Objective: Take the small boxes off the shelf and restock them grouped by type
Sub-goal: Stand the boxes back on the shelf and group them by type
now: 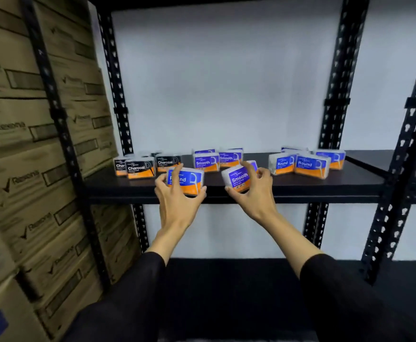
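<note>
The left hand [177, 193] has its fingers [177, 172] curled over the top of a small blue-and-orange box labelled Round [189, 181], thumb under its lower right corner, so the box is clamped and tipped toward the camera. The right hand [254, 191] grips a matching blue-and-orange box labelled Smooth [238, 180] the same way, fingers over the top edge and thumb beneath. Both boxes hang just above the front edge of the black shelf board [325, 186], likely because each still needs carrying to its own kind. Taking the cluster of blue Smooth boxes [217, 160] at the middle of the board as landmark: the held Smooth box is right in front of it, near its home; the held Round box is in front and to its left, well apart from the Round group [303, 162] on the far side of the landmark. Left of the landmark stand the black Charcoal boxes [140, 166]. Bare board shows in front of every group and between the landmark and the Round group, giving room to slide boxes in. Black perforated steel uprights [335, 95] bound the bay, with stacked brown cardboard cartons [29, 144] beyond the Charcoal side.
</note>
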The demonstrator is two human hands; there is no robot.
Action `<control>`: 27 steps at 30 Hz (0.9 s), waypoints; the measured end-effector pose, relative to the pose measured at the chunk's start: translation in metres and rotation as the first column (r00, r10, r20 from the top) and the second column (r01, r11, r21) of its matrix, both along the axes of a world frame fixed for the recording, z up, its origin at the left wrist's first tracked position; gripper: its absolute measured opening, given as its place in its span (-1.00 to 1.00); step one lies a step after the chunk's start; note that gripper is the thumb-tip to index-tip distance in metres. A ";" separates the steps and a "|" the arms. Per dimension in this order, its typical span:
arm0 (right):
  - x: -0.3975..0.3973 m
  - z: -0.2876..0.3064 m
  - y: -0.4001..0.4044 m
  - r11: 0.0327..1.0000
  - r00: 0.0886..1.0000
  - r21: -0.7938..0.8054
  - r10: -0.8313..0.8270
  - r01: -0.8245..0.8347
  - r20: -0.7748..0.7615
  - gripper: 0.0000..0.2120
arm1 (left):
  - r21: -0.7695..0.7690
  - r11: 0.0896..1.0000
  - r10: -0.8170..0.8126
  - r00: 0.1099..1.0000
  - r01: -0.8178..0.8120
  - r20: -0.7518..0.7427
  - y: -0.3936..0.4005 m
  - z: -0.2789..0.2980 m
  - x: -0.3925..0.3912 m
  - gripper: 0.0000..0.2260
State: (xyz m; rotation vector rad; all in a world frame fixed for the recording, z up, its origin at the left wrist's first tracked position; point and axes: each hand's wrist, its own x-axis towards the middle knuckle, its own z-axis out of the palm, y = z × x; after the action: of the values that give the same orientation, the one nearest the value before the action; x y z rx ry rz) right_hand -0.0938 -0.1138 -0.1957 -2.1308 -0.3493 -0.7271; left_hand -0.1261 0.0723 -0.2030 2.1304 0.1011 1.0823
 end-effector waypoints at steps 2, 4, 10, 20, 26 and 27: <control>0.020 0.008 0.006 1.000 1.000 0.015 0.011 -0.011 0.005 -0.28 | -0.013 1.000 0.021 1.000 -0.021 -0.011 0.008 0.008 0.015 -0.30; 0.041 0.014 0.010 1.000 1.000 0.025 0.015 -0.015 0.001 -0.29 | -0.010 0.999 0.031 0.999 -0.031 -0.029 0.013 0.013 0.031 -0.29; 0.093 0.020 0.018 1.000 1.000 0.030 -0.008 0.009 -0.028 -0.31 | 0.007 0.999 0.039 0.998 -0.039 -0.042 0.016 0.016 0.079 -0.28; 0.125 0.016 0.022 0.997 0.975 -0.040 -0.072 0.065 -0.212 -0.25 | 0.080 0.993 0.090 0.995 -0.087 -0.039 0.004 0.009 0.112 -0.26; 0.126 0.015 0.018 0.999 0.974 -0.021 -0.035 0.031 -0.224 -0.34 | 0.110 0.993 0.074 0.973 -0.051 -0.220 0.002 0.010 0.115 -0.23; 0.126 0.015 0.016 1.000 0.973 -0.019 -0.027 0.023 -0.227 -0.35 | 0.111 0.994 0.048 0.970 -0.022 -0.236 0.005 0.010 0.114 -0.25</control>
State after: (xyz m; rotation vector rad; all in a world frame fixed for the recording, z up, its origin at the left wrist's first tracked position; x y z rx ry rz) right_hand 0.0319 -0.0974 -0.1812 -2.2096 -0.2053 -0.4884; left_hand -0.0117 0.0777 -0.1927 2.3582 0.1984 0.8634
